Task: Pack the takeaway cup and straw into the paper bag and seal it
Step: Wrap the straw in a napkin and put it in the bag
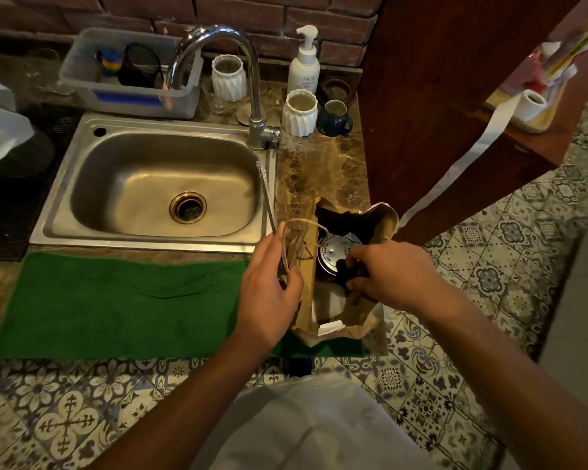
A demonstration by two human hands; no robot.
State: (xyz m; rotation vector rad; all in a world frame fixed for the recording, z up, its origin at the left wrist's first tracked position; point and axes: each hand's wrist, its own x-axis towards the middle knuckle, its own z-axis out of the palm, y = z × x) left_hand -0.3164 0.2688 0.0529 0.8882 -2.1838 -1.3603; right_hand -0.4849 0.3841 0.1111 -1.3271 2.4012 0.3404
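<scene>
A brown paper bag (381,218) stands open on the counter to the right of the sink. Inside it sits the takeaway cup (335,249), its grey lid facing up. My left hand (269,286) grips the bag's twine handles at its left edge and also holds a long wrapped straw (265,198) that points up along the sink's right rim. My right hand (391,273) reaches into the bag's mouth, fingers pinching something dark beside the cup's lid. What that dark thing is I cannot tell.
A steel sink (82,184) with a tall tap (252,79) lies to the left. A green cloth (116,300) covers the counter's front edge. White ribbed cups (299,113), a blue mug (335,118), a pump bottle (304,62) and a plastic bin (129,96) stand behind. A wooden post (438,96) rises at right.
</scene>
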